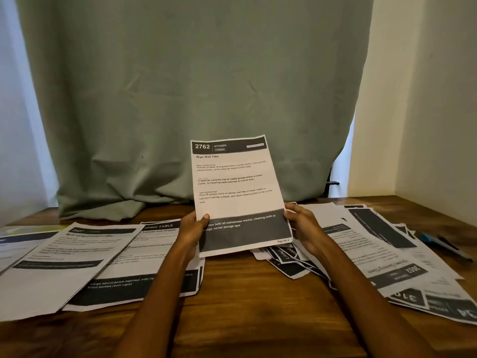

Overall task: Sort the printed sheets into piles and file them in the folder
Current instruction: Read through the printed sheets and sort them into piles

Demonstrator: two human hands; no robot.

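Observation:
I hold one printed sheet (236, 187) upright above the wooden table (232, 306); its header reads "2762 KITCHEN, Wipe Wall Tiles". My left hand (192, 229) pinches its lower left edge with the thumb on the front. My right hand (302, 226) grips its lower right edge. Two overlapping sheets (85, 264) lie flat on the table to the left. A loose, messy heap of printed sheets (382, 254) spreads over the right side. A pale folder-like cover (23, 229) shows at the far left edge, mostly hidden under paper.
A green cloth (180, 99) hangs behind the table and drapes onto its back edge. A blue pen (429, 240) and a dark pen (450, 245) lie at the far right. Bare wood shows in the near middle between my forearms.

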